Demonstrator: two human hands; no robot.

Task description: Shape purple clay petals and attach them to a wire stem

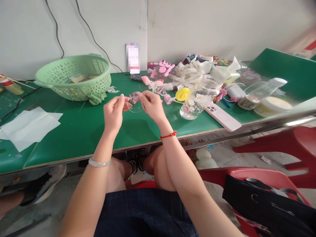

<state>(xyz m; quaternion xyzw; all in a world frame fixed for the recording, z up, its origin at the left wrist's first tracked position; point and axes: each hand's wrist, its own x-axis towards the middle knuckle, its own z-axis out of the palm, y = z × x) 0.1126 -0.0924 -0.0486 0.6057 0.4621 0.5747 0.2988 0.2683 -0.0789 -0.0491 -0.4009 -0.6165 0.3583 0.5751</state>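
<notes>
Above the green table [81, 131] both my hands are raised and pinched. My left hand [113, 112] pinches one end of a thin clear looped string [134, 110]. My right hand [151, 105] pinches the other end together with a small purple-grey ornament [134, 97]. The loop hangs between the two hands, a little above the table top. A pale bangle sits on my left wrist and a red cord on my right wrist.
A light green plastic basket [74, 77] stands at the back left. White paper sheets [29, 126] lie at the left. A glass jar [196, 98], a white phone [223, 117] and a heap of small pink and white parts [195, 70] lie right. Red chairs [283, 144] stand right.
</notes>
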